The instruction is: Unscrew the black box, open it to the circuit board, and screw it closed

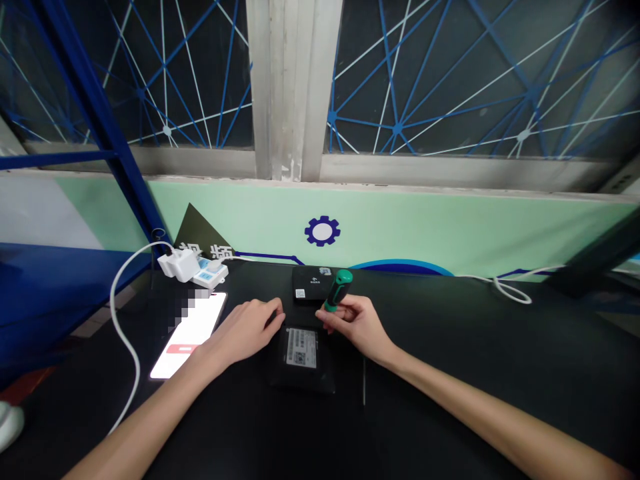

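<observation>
Right hand (357, 327): fingers clamped on green-and-black screwdriver handle (339, 291), near flat black labelled case (300, 360). Left hand (245, 331): fingers together, just beside case, on black tabletop (450, 347).

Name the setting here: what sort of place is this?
Probably an indoor electronics workbench or repair workshop: a green-handled screwdriver is held over a labelled black device on a black bench, with a power strip and white charger beside it.
</observation>
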The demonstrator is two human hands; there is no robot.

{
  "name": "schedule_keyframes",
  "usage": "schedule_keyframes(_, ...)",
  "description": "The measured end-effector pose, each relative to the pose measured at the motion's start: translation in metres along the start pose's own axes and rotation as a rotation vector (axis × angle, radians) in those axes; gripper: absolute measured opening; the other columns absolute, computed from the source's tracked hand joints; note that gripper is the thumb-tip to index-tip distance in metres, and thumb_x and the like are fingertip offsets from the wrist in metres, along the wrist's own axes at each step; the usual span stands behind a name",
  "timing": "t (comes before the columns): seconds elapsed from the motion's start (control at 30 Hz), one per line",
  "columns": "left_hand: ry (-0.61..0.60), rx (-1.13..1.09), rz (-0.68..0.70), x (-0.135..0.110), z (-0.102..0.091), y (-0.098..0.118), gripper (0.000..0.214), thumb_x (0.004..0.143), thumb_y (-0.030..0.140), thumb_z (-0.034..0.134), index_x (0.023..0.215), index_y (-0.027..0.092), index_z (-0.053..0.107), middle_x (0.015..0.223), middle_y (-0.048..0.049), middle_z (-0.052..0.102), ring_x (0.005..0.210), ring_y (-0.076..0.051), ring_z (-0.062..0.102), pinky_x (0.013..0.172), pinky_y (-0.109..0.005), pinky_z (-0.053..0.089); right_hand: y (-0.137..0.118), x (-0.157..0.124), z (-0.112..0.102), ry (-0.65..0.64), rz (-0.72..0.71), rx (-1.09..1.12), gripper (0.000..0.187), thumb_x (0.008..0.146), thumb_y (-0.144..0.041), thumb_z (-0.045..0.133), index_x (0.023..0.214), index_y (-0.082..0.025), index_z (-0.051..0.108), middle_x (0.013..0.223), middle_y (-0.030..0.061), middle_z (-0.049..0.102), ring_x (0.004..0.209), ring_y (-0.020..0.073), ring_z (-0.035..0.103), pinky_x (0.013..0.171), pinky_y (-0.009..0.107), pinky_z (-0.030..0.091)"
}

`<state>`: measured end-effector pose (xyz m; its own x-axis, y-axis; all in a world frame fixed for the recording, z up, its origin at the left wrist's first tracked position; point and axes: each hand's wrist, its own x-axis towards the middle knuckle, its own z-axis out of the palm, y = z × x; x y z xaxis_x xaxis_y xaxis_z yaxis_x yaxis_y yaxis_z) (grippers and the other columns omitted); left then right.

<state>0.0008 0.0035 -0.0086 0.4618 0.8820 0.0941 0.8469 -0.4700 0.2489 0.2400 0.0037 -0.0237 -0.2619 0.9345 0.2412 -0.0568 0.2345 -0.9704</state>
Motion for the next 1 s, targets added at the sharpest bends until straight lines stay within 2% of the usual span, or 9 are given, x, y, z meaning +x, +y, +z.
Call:
schedule_keyframes(0.13,-0.002,0.009,0.001,0.000,0.000,0.000,0.027,0.102,0.039,0.036,0.093,0.025,0.057,0.074,-0.0002,0.064,0.066,-0.020,0.063,0.057,-0.028,0.032,-0.002,0.002,0.000,0.019,0.042,0.026,0.040,0.059,-0.039,0.094,0.069,-0.016,0.063,0.060,-0.0001,0.067,0.052,0.0126,0.061,0.050,0.024,0.053)
schedule_keyframes(0.23,-0.002,0.019,0.001,0.000,-0.001,0.001,0.028,0.102,0.039,0.035,0.092,0.024,0.057,0.073,-0.0003,0.064,0.066,-0.020,0.063,0.057,-0.028,0.032,-0.003,0.002,-0.002,0.027,0.064,0.017,0.041,0.058,-0.041,0.094,0.066,-0.016,0.062,0.061,0.0020,0.070,0.052,0.0133,0.063,0.050,0.024,0.053)
schedule_keyframes(0.4,-0.002,0.014,0.001,0.000,-0.002,0.002,0.030,0.103,0.040,0.034,0.091,0.024,0.057,0.074,-0.0005,0.064,0.064,-0.019,0.063,0.055,-0.028,0.032,-0.008,0.002,-0.003,-0.010,0.060,-0.005,0.042,0.064,-0.049,0.089,0.065,-0.016,0.062,0.069,0.0070,0.075,0.054,0.0142,0.064,0.048,0.024,0.052)
schedule_keyframes(0.5,-0.002,0.006,0.004,-0.001,-0.002,0.002,0.030,0.103,0.040,0.035,0.092,0.024,0.058,0.074,-0.0004,0.064,0.065,-0.020,0.063,0.056,-0.028,0.033,-0.011,0.001,-0.003,-0.054,0.037,-0.027,0.041,0.071,-0.052,0.084,0.067,-0.016,0.065,0.066,0.0059,0.072,0.052,0.0136,0.062,0.047,0.025,0.050)
schedule_keyframes(0.7,0.000,-0.004,0.005,-0.001,-0.004,0.003,0.030,0.103,0.040,0.035,0.091,0.024,0.057,0.074,-0.0006,0.064,0.066,-0.020,0.063,0.056,-0.028,0.034,-0.012,0.000,-0.003,-0.097,0.042,0.024,0.038,0.073,-0.049,0.083,0.073,-0.015,0.068,0.059,0.0025,0.067,0.049,0.0123,0.060,0.046,0.024,0.049)
schedule_keyframes(0.9,-0.007,0.009,0.001,0.000,-0.003,0.002,0.028,0.103,0.039,0.035,0.091,0.025,0.056,0.074,0.0003,0.065,0.067,-0.020,0.064,0.057,-0.028,0.033,-0.005,0.003,-0.001,-0.020,0.062,0.046,0.040,0.065,-0.047,0.089,0.075,-0.015,0.066,0.061,0.0015,0.069,0.050,0.0133,0.063,0.046,0.024,0.051)
schedule_keyframes(1.0,-0.003,0.006,0.006,0.000,-0.002,0.002,0.029,0.103,0.039,0.035,0.090,0.024,0.056,0.073,0.0004,0.065,0.066,-0.020,0.063,0.056,-0.028,0.033,-0.004,0.004,-0.002,-0.010,0.075,0.062,0.041,0.063,-0.044,0.091,0.075,-0.015,0.065,0.068,0.0037,0.073,0.053,0.0140,0.065,0.047,0.024,0.052)
